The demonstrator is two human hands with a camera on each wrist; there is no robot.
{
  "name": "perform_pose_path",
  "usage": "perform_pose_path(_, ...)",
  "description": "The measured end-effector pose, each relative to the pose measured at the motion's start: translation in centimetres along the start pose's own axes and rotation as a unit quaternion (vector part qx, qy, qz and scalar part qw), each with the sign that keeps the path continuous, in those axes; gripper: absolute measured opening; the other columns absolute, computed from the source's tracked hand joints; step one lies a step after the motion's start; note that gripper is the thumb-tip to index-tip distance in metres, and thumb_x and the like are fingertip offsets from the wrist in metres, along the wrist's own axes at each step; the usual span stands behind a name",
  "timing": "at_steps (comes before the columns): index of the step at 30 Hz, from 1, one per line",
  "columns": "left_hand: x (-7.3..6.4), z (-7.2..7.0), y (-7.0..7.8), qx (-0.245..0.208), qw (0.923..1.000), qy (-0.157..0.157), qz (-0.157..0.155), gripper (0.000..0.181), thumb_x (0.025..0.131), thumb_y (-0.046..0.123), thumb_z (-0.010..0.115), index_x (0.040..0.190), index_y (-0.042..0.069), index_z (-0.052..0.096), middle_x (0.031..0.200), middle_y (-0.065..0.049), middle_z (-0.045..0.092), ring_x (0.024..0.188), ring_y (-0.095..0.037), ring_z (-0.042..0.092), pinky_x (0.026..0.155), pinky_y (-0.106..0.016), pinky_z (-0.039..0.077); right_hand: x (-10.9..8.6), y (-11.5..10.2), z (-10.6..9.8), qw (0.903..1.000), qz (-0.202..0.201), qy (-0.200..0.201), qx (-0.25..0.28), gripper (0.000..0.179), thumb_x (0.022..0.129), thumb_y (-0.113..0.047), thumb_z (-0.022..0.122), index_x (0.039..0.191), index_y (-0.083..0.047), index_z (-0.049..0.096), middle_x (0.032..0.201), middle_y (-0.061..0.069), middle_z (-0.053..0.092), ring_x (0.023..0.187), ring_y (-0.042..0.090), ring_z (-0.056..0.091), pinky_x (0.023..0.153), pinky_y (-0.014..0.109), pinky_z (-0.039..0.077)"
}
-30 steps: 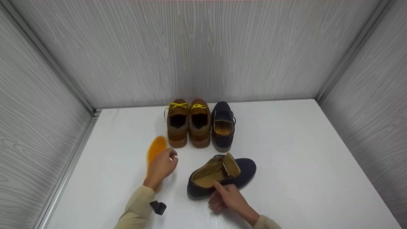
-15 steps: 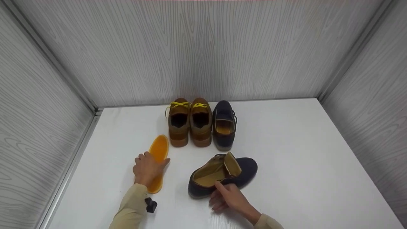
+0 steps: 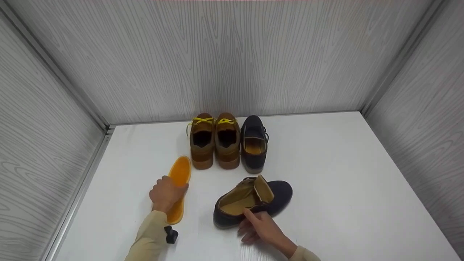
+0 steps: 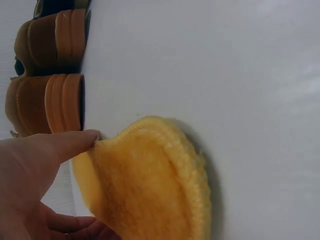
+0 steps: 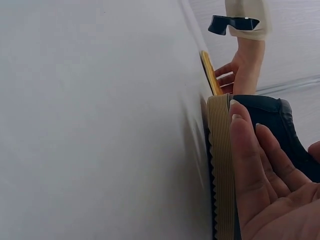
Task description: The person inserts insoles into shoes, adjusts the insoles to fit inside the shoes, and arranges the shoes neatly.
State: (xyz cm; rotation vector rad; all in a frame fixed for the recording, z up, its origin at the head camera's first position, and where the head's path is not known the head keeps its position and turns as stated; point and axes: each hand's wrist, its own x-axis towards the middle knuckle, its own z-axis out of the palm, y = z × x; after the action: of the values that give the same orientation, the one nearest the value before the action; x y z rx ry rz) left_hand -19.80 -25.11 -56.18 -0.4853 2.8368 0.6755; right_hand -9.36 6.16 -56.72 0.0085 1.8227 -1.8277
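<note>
My left hand (image 3: 166,194) grips a yellow-orange insole (image 3: 181,171) across its middle, thumb on one edge and fingers on the other. In the left wrist view the fuzzy insole (image 4: 150,185) bends between thumb and fingers, close to the white surface. A navy lace-up shoe (image 3: 281,194) lies with its toe pointing right and its tan tongue folded up. My right hand (image 3: 262,228) holds the shoe's near side, thumb at the opening's rim. In the right wrist view its fingers (image 5: 246,160) lie along the ribbed sole edge (image 5: 222,150).
Against the back wall stand two brown shoes (image 3: 202,159) (image 3: 227,159) with yellow laces, and beside them another navy shoe (image 3: 254,127) with an orange insole inside. Grey wood-grain walls (image 3: 232,54) enclose the white table (image 3: 344,174) on three sides. A black mount (image 3: 171,235) sits on the left wrist.
My left hand has turned from lying over the insole, fingers to the right, to gripping it across the middle from the left. The right hand and navy shoe stay put.
</note>
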Motion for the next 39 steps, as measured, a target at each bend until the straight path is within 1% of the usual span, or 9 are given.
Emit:
perform_pose_path(6,-0.2,-0.8,-0.3,-0.026,0.9992,-0.026,-0.016,0.058,0.082,0.041,0.067,0.111,-0.005,0.048,0.093,-0.017,0.057,0.078,-0.031,0.056,0.077,-0.046,0.047,0.0,0.1,0.0,1.0,-0.002,0.0,-0.002,0.06,0.101,-0.044,0.04,0.089,0.009,0.068,0.081,0.02,0.069,0.061,0.033,0.068,0.056,0.042,0.054)
perform_pose_path(8,-0.2,-1.0,-0.5,-0.03,0.9989,-0.032,-0.014,0.056,0.082,0.04,0.068,0.112,-0.004,0.049,0.094,-0.016,0.057,0.078,-0.03,0.055,0.078,-0.045,0.047,0.0,0.1,-0.1,1.0,-0.002,-0.001,-0.005,0.06,0.1,-0.044,0.041,0.089,0.008,0.068,0.079,0.019,0.069,0.06,0.032,0.068,0.055,0.042,0.054)
perform_pose_path(18,-0.4,-2.0,-1.2,-0.021,0.9988,-0.036,0.028,0.047,0.082,0.031,0.068,0.113,-0.002,0.054,0.096,-0.014,0.061,0.075,-0.028,0.055,0.08,-0.045,0.049,0.2,0.3,-0.2,1.0,-0.006,0.001,-0.004,0.058,0.1,-0.044,0.042,0.086,0.006,0.068,0.077,0.02,0.069,0.06,0.033,0.068,0.053,0.04,0.054)
perform_pose_path(23,-1.5,-2.9,-1.1,-0.013,0.9982,-0.033,0.049,0.045,0.081,0.03,0.07,0.113,0.002,0.055,0.093,-0.009,0.06,0.074,-0.025,0.053,0.08,-0.044,0.049,0.2,0.4,-0.3,0.9999,-0.007,-0.003,-0.009,0.059,0.1,-0.044,0.042,0.085,0.006,0.069,0.076,0.021,0.068,0.06,0.033,0.067,0.053,0.04,0.054)
perform_pose_path(26,-2.7,-3.9,-0.4,-0.007,0.9959,-0.016,0.089,0.042,0.078,0.03,0.07,0.11,0.004,0.058,0.087,-0.006,0.058,0.073,-0.023,0.052,0.077,-0.042,0.048,0.1,0.5,-0.5,0.9998,-0.016,-0.004,-0.015,0.059,0.101,-0.042,0.04,0.085,0.007,0.069,0.076,0.021,0.068,0.061,0.036,0.067,0.053,0.04,0.054)
perform_pose_path(30,-4.7,-5.3,1.3,-0.004,0.9895,0.006,0.144,0.037,0.076,0.028,0.072,0.105,0.007,0.06,0.084,-0.003,0.058,0.071,-0.021,0.051,0.073,-0.039,0.048,0.3,0.7,-0.5,0.9996,-0.023,-0.002,-0.018,0.059,0.102,-0.04,0.038,0.085,0.008,0.068,0.076,0.023,0.068,0.064,0.042,0.066,0.055,0.042,0.054)
perform_pose_path(33,-6.3,-6.0,2.9,0.011,0.9825,0.002,0.186,0.033,0.075,0.028,0.073,0.101,0.01,0.063,0.084,0.0,0.058,0.069,-0.018,0.05,0.071,-0.037,0.048,0.2,0.7,-0.3,0.9997,-0.019,-0.001,-0.017,0.059,0.102,-0.039,0.038,0.086,0.009,0.068,0.077,0.024,0.068,0.066,0.046,0.065,0.056,0.045,0.054)
perform_pose_path(36,-7.6,-6.4,4.6,0.047,0.9687,-0.023,0.243,0.028,0.074,0.027,0.074,0.097,0.013,0.065,0.08,0.004,0.057,0.068,-0.016,0.049,0.069,-0.034,0.045,-0.1,0.3,-0.1,0.9996,-0.018,0.002,-0.022,0.058,0.103,-0.037,0.039,0.086,0.01,0.068,0.078,0.025,0.068,0.068,0.047,0.064,0.058,0.046,0.054)
perform_pose_path(39,-8.6,-6.6,6.4,0.083,0.9454,-0.066,0.308,0.023,0.074,0.027,0.074,0.092,0.015,0.067,0.076,0.007,0.056,0.067,-0.015,0.048,0.067,-0.033,0.042,-0.4,-0.2,0.0,0.9993,-0.02,0.004,-0.03,0.058,0.103,-0.036,0.039,0.086,0.01,0.068,0.078,0.025,0.068,0.068,0.047,0.064,0.058,0.045,0.054)
